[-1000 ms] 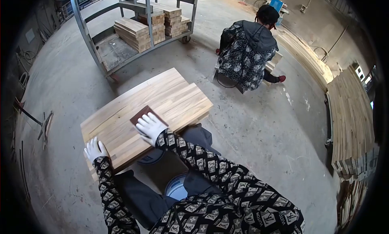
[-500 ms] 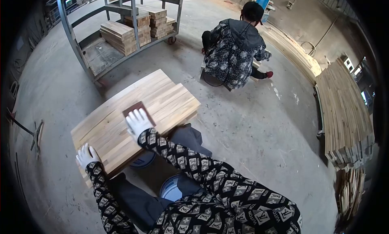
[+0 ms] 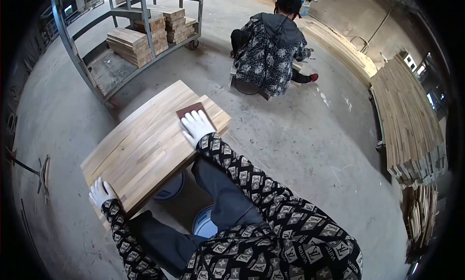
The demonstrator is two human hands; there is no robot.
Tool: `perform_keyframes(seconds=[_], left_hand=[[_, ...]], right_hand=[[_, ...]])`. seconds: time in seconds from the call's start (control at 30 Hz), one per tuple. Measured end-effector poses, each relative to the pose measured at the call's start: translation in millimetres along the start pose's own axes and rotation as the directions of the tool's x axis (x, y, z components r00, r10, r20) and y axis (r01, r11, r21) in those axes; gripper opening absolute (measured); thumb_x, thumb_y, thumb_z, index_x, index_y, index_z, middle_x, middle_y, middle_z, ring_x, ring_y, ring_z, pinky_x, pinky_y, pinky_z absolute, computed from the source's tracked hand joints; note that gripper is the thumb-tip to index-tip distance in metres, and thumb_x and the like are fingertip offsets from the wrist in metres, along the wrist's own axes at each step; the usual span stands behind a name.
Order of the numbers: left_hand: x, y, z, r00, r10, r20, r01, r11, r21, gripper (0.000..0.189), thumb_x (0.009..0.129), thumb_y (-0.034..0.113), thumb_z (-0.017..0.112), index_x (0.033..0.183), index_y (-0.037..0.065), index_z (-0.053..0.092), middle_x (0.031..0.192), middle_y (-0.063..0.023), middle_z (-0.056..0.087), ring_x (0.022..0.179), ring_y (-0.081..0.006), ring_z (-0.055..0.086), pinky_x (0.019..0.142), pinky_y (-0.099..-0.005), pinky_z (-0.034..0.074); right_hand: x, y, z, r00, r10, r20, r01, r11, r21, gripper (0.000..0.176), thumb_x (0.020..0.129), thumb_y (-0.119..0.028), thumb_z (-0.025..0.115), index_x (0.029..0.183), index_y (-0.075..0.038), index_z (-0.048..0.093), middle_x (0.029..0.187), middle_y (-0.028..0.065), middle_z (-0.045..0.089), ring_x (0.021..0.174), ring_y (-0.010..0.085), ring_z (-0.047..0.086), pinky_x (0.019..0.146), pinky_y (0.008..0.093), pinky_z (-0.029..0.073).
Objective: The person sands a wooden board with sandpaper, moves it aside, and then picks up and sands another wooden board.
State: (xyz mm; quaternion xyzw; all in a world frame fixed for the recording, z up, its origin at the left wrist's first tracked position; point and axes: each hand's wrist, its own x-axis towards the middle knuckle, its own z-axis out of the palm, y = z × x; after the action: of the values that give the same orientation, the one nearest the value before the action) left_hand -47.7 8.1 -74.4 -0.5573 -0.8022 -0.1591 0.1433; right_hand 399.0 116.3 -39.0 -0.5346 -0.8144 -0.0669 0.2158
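Observation:
My right hand (image 3: 197,127), in a white glove, holds a brown sheet that looks like sandpaper (image 3: 190,109) flat against a pale wooden panel (image 3: 140,139). Its fingers lie over the sheet, near the panel's far right end. At the near left corner my left hand (image 3: 101,192), also gloved, rests on the panel's edge with fingers apart and holds nothing. The panel is made of joined strips and lies on top of another board (image 3: 224,130), which shows along the right end. What supports them is mostly hidden.
Blue-and-white buckets (image 3: 205,223) stand by my legs. A metal cart (image 3: 131,79) carries stacked wooden blocks (image 3: 130,45). Another person (image 3: 273,52) sits low ahead, back turned. Stacked panels (image 3: 409,120) stand at the right, and a metal stand (image 3: 42,173) at the left.
My right hand has slid the sandpaper right and away along the panel, from its middle towards the right end. My left hand stays at the corner. The view has shifted slightly.

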Motion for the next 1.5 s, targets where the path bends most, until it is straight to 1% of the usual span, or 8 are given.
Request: perform_keyframes(seconds=[0.2, 0.4, 0.47, 0.53, 0.67, 0.8, 1.17, 1.5], left_hand=[[0.0, 4.8, -5.5, 0.999, -0.014, -0.047, 0.014, 1.0, -0.008, 0.036, 0.099, 0.033, 0.052, 0.128, 0.014, 0.062, 0.132, -0.0101, 0.06, 0.128, -0.0309, 0.049, 0.114, -0.0522, 0.028], [3.7, 15.4, -22.8, 0.925, 0.272, -0.267, -0.343, 0.898, -0.274, 0.037, 0.099, 0.027, 0.051, 0.129, 0.006, 0.059, 0.129, -0.0161, 0.061, 0.125, -0.0329, 0.053, 0.113, -0.05, 0.031], [-9.9, 37.9, -40.9, 0.922, 0.309, -0.233, -0.378, 0.846, -0.376, 0.039, 0.099, 0.025, 0.05, 0.128, 0.0, 0.058, 0.128, -0.0202, 0.061, 0.123, -0.0367, 0.054, 0.111, -0.0492, 0.033], [-32.0, 61.5, -40.5, 0.915, 0.312, -0.257, -0.403, 0.763, -0.506, 0.041, 0.098, 0.019, 0.052, 0.133, -0.002, 0.053, 0.131, -0.0218, 0.058, 0.122, -0.039, 0.054, 0.109, -0.0483, 0.035], [-94.0, 130.1, -61.5, 0.915, 0.378, -0.141, -0.362, 0.614, -0.701, 0.075, 0.083, 0.009, 0.066, 0.148, -0.003, 0.031, 0.146, -0.0289, 0.04, 0.134, -0.0421, 0.042, 0.111, -0.0462, 0.035], [-120.8, 185.8, -87.9, 0.841, 0.508, -0.185, -0.484, 0.554, -0.677, 0.074, 0.089, 0.014, 0.063, 0.15, -0.003, 0.026, 0.15, -0.026, 0.037, 0.135, -0.0423, 0.042, 0.112, -0.0466, 0.035], [-143.7, 147.5, -51.1, 0.854, 0.313, 0.416, 0.433, 0.017, -0.901, 0.072, 0.092, 0.016, 0.061, 0.151, -0.002, 0.025, 0.151, -0.0242, 0.036, 0.136, -0.0391, 0.041, 0.113, -0.0452, 0.034], [-181.5, 103.0, -43.5, 0.765, 0.262, 0.588, 0.642, -0.245, -0.726, 0.07, 0.094, 0.017, 0.059, 0.152, -0.002, 0.024, 0.152, -0.0226, 0.035, 0.137, -0.0361, 0.04, 0.114, -0.0438, 0.033]], right_hand=[[-7.3, -25.2, 18.9, 0.974, 0.158, -0.16, -0.161, 0.987, -0.006, 0.052, 0.091, -0.034, 0.058, 0.133, -0.004, 0.053, 0.138, 0.0189, 0.051, 0.134, 0.0369, 0.04, 0.117, 0.0518, 0.021], [-37.1, -148.5, 5.5, 0.976, -0.148, -0.158, 0.191, 0.931, 0.312, 0.042, 0.087, -0.027, 0.061, 0.123, -0.005, 0.06, 0.132, 0.0156, 0.055, 0.131, 0.0359, 0.044, 0.117, 0.0513, 0.023], [-34.5, -151.1, -23.2, 0.965, -0.249, 0.08, 0.176, 0.846, 0.503, 0.039, 0.088, -0.026, 0.061, 0.122, -0.008, 0.062, 0.131, 0.0118, 0.056, 0.13, 0.0327, 0.045, 0.117, 0.0474, 0.025], [-40.9, -147.5, -1.2, 0.989, -0.121, 0.085, -0.001, 0.569, 0.822, 0.033, 0.097, -0.024, 0.057, 0.126, -0.011, 0.063, 0.134, 0.0159, 0.058, 0.136, 0.0388, 0.041, 0.118, 0.0493, 0.025], [-45.6, -135.5, -9.6, 0.992, -0.042, 0.116, -0.1, 0.28, 0.955, 0.039, 0.101, -0.027, 0.05, 0.134, -0.009, 0.057, 0.14, 0.0153, 0.054, 0.14, 0.0327, 0.039, 0.12, 0.0446, 0.02], [-57.8, -162.3, -5.3, 0.994, 0.01, 0.107, -0.105, 0.316, 0.943, 0.045, 0.1, -0.029, 0.051, 0.138, -0.006, 0.051, 0.141, 0.0171, 0.052, 0.14, 0.033, 0.038, 0.12, 0.0421, 0.019], [-79.6, -194.6, -43.0, 0.982, -0.092, 0.167, -0.096, 0.515, 0.852, 0.093, 0.088, -0.06, 0.057, 0.148, 0.005, 0.028, 0.149, 0.0308, 0.035, 0.142, 0.045, 0.028, 0.118, 0.0457, 0.023], [-121.9, -222.9, -68.1, 0.947, -0.238, 0.214, 0.0, 0.669, 0.743, 0.108, 0.085, -0.073, 0.049, 0.148, 0.011, 0.022, 0.151, 0.032, 0.03, 0.143, 0.0422, 0.028, 0.118, 0.0466, 0.021]])
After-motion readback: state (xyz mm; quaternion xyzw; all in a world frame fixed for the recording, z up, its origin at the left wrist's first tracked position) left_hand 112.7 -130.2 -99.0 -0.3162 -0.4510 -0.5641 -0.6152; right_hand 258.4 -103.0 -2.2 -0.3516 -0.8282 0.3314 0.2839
